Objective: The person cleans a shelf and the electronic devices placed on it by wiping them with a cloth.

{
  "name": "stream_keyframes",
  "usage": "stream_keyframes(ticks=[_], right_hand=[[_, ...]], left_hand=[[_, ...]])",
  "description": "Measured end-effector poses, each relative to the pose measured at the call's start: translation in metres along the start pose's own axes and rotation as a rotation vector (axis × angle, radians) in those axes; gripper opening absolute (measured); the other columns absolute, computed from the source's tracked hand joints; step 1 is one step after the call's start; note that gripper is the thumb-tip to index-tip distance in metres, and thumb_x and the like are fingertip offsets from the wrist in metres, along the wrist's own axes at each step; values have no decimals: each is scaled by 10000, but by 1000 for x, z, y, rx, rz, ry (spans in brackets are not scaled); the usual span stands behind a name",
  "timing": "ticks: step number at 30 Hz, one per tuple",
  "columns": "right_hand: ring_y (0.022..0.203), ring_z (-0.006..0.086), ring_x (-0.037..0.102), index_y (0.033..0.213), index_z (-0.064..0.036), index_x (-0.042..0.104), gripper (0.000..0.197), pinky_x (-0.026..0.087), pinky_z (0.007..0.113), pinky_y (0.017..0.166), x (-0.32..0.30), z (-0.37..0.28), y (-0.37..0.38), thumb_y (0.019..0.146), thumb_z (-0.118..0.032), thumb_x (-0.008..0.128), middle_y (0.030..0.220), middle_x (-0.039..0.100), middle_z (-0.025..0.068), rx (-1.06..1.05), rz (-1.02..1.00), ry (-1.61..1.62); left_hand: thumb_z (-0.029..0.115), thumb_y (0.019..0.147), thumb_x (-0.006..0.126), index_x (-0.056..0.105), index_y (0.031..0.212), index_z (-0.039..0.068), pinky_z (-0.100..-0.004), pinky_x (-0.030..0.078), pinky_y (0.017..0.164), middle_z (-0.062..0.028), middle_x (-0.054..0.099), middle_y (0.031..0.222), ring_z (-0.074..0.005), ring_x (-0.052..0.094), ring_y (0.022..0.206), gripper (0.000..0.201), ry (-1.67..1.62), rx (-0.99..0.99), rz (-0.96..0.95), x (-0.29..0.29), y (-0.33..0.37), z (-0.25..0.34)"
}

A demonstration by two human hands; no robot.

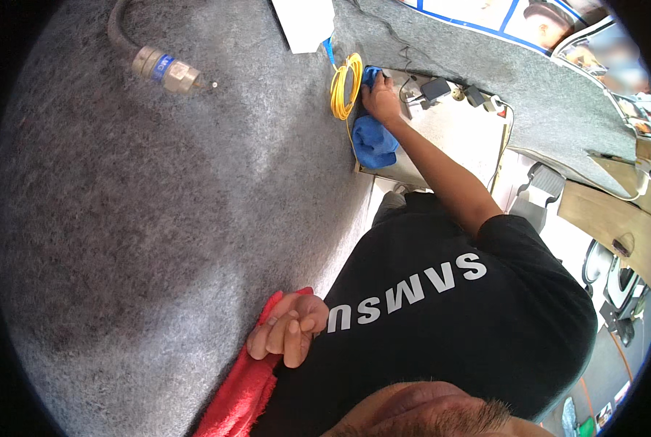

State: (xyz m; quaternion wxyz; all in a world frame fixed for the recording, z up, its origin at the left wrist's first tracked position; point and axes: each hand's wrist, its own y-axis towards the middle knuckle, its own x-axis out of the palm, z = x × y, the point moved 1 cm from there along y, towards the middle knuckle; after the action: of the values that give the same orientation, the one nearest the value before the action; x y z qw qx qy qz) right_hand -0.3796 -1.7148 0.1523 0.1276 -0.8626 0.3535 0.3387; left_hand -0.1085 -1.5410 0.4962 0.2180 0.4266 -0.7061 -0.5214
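My left hand [287, 336] is curled close to my chest and grips a red towel [241, 390] that hangs down along the grey felt surface [158, 218]. My right arm stretches out from my black shirt [449, 320]. My right hand [380, 98] rests on a blue cloth [374, 140] bunched at the felt's edge, fingers closed over its upper part. A coil of yellow cable [346, 86] lies just left of that hand.
A metal hose fitting [169, 71] on a grey hose lies on the felt at the upper left. Black adapters and plugs [436, 89] sit on a pale surface [463, 135] beyond my right hand. Another felt panel [514, 80] spans the upper right.
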Motion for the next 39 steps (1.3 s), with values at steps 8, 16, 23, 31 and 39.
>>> stream_keyframes(ticks=[8,16,23,31,39], right_hand=[[1097,433,636,1404,-45,486,583,520,517,947,-34,-2,-56,880,-272,603,1291,570,262,-26,-252,6],[1187,405,611,1368,15,545,560,491,440,998,-17,2,-54,874,-223,660,1291,621,262,148,-246,411],[1135,310,657,1373,35,553,548,484,382,991,-6,6,-20,887,-203,643,1244,667,251,287,-149,746],[1005,324,702,1357,19,574,534,528,416,903,-33,16,-85,899,-253,611,1136,704,249,442,-458,562],[954,324,703,1223,59,630,476,542,435,842,-1,14,-18,875,-265,642,1064,712,258,385,-253,757]], left_hand=[[320,996,473,495,969,142,-261,294,706,69,393,690,-104,362,700,181,3,7,-25,-7,-8,-2],[319,989,463,484,970,144,-260,307,712,67,405,694,-105,372,706,177,-15,27,-21,-7,0,-4],[316,983,456,485,962,149,-263,311,718,70,405,687,-113,391,732,171,-42,20,-8,-2,-1,-2],[318,978,474,486,952,158,-265,310,720,74,408,683,-118,402,735,163,-14,12,-2,-3,-3,-1],[317,982,472,478,949,159,-265,309,719,73,407,682,-121,409,748,162,-21,20,10,-8,-3,-1]])
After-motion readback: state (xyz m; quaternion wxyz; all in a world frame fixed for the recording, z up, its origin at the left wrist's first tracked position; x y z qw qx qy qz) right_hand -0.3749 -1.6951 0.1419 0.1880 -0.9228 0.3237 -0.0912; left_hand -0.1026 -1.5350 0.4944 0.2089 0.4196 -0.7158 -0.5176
